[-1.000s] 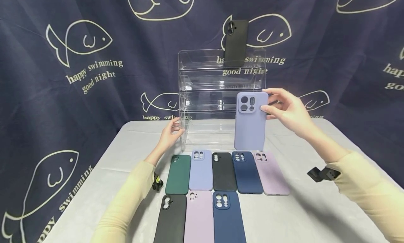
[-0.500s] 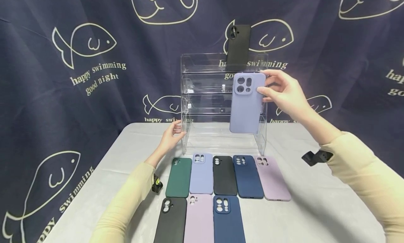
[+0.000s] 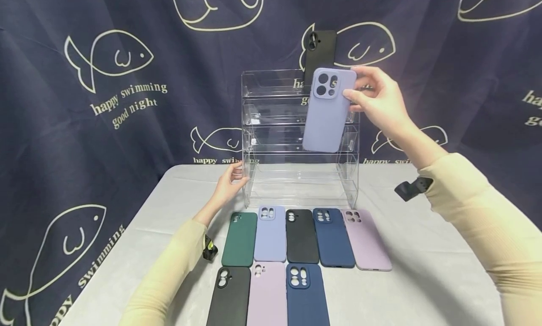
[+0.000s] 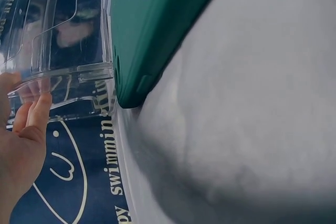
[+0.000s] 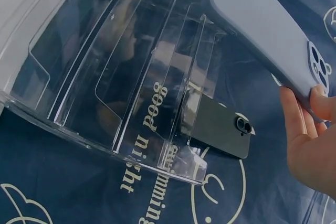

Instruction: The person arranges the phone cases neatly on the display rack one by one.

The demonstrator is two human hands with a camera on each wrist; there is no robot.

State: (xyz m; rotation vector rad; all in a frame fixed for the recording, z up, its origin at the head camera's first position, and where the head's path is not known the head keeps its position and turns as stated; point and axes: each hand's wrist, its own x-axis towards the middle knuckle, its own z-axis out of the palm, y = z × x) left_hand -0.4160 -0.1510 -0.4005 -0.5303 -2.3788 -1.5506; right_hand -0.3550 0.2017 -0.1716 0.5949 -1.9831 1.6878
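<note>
In the head view my right hand point(image 3: 383, 100) pinches a lavender phone case point(image 3: 323, 123) by its upper right edge. The case hangs slightly tilted in front of the clear tiered display rack point(image 3: 271, 155), its back and camera cutouts facing me. In the right wrist view the thumb and fingers hold it near the camera end. Behind it a black phone case point(image 3: 323, 48) stands in the rack's top tier, its lower part hidden in the head view. My left hand point(image 3: 226, 187) grips the rack's left side edge; the left wrist view shows its fingers point(image 4: 38, 116) against the clear panel.
Phone cases lie in two rows before the rack: green point(image 3: 239, 239), lavender point(image 3: 270, 236), black point(image 3: 301, 239), navy point(image 3: 335, 241) and pink point(image 3: 368, 243) behind; black point(image 3: 230, 298), pink point(image 3: 267, 298) and navy point(image 3: 306, 300) nearer. A dark fish-print curtain point(image 3: 178, 81) hangs behind the white-covered table point(image 3: 423, 232).
My right hand has raised the lavender case from low before the rack to its upper tiers, slightly leftward, tilting it. The left hand stays at the rack's side. The view has shifted slightly.
</note>
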